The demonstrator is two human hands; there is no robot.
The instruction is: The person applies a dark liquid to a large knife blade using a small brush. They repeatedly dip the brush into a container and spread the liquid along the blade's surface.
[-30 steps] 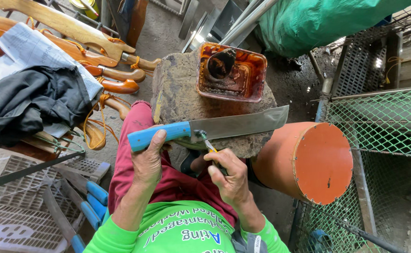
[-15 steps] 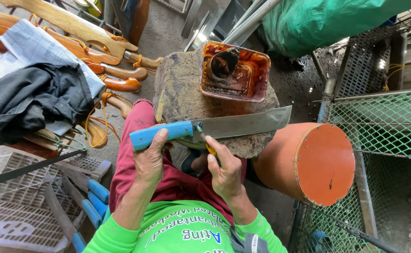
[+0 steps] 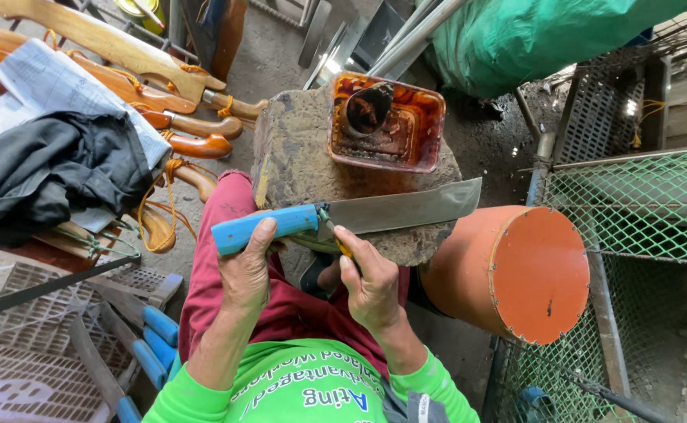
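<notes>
Outdoor workshop floor, grey concrete, cluttered, seen from above. At frame centre we sit with a rough stone block point(image 3: 296, 149) in front of our knees. On it, toward the top, sits an orange-stained plastic tray point(image 3: 429, 125) with a dark round pot point(image 3: 367, 111) inside.

Our big knife point(image 3: 359, 215) lies across the near edge of the block. Its long axis runs nearly level, rising slightly to the right. The blue handle point(image 3: 261, 227) points toward frame left and the squared-off blade point(image 3: 406, 207) tip points right, toward the orange cylinder point(image 3: 515, 270) at right centre.

Our left hand point(image 3: 245, 270) wraps the blue handle from below, thumb over the top, closed on it. Our right hand point(image 3: 371, 282) sits just below where blade meets handle, fingers pinched shut on a small yellowish tool point(image 3: 342, 244). The tool's tip touches the knife near the handle's end; we cannot tell what kind of tool it is.

Upper left: wooden sheaths and handles point(image 3: 124, 63), a dark cloth point(image 3: 54, 172) over paper. Lower left: more blue-handled knives point(image 3: 144, 345) on a grey plastic crate point(image 3: 14, 352). Right: green wire mesh point(image 3: 633, 207). Top: a green tarp point(image 3: 531, 35).
</notes>
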